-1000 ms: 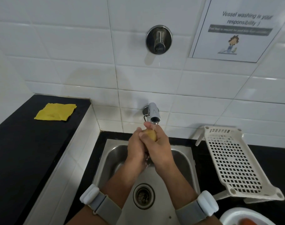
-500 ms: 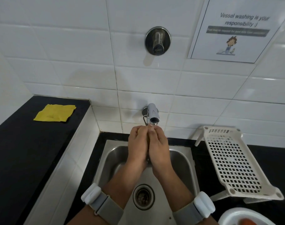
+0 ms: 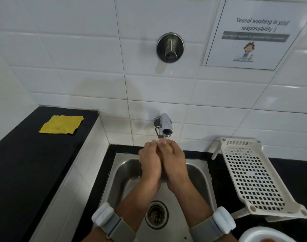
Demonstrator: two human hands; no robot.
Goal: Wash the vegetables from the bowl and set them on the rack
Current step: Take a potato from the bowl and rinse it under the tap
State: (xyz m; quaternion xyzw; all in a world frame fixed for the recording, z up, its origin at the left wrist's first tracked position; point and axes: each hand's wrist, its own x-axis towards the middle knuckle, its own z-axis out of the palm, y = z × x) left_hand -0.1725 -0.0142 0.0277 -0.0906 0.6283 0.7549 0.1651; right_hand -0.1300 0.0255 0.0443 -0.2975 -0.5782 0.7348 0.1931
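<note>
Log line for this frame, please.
step: rinsing | left hand + right hand: grip potato under tap | rack: empty

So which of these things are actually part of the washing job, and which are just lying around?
Part of the job:
- potato, held by left hand and right hand
- tap, running
- sink
- rack, nothing on it yet
- bowl, something red inside

Just lying about:
- yellow cloth on the counter
- wall notice
- round wall fitting

Upper right of the frame, a wall notice (image 3: 254, 34) reads "Vessel washing is your responsibility :)"; its grey strip is unreadable.
</note>
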